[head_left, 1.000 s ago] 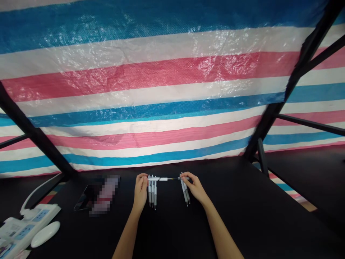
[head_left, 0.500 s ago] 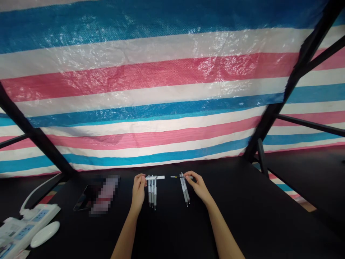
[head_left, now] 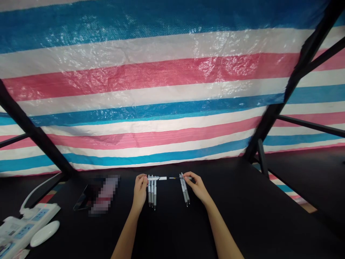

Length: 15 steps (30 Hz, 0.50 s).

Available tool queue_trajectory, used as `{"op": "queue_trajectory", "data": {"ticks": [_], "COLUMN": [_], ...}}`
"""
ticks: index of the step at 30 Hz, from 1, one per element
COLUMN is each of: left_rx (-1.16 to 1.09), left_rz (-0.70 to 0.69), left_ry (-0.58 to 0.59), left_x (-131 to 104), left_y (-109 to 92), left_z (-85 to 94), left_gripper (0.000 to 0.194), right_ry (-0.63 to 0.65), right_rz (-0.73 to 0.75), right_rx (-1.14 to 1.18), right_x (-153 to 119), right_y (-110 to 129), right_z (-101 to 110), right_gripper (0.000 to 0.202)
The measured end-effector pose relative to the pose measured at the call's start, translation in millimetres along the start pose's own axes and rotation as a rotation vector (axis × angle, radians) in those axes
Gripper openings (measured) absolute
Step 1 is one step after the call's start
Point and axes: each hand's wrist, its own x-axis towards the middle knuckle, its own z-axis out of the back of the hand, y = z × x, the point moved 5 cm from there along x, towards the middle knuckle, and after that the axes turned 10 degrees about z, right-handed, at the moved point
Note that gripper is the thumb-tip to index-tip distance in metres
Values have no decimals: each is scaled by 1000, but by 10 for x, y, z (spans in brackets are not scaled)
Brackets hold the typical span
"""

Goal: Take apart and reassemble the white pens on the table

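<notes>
Two pinch grips on my feed: left hand (head_left: 140, 187) on smooth white barrel (head_left: 162, 178), right hand (head_left: 197, 187) on thin refill (head_left: 174, 177), ends just apart. Both cross slim white-grey pens (head_left: 152, 192) on matte black tabletop (head_left: 172, 223).

We see the power strip (head_left: 40, 216) cut off by the left edge; pixelation blurs a pinkish thing (head_left: 105, 196). The left hand (head_left: 139, 189) hides one end of the white barrel (head_left: 162, 178); the right hand (head_left: 198, 187) partly covers what is probably a refill (head_left: 173, 177).
</notes>
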Motion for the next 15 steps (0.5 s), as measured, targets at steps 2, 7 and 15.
{"op": "queue_trajectory", "data": {"ticks": [2, 7, 15], "left_rx": [28, 106, 158], "left_rz": [-11, -58, -95], "left_ry": [13, 27, 37], "left_x": [-2, -2, -47], "left_y": [3, -10, -101], "left_z": [-11, -34, -77], "left_gripper": [44, 47, 48], "right_ry": [-2, 9, 42], "right_rz": [-1, -2, 13], "right_rx": [1, -15, 10], "right_x": [-3, -9, -21], "right_y": [2, 5, -7], "right_z": [-3, -21, -125], "right_gripper": [26, 27, 25]}}
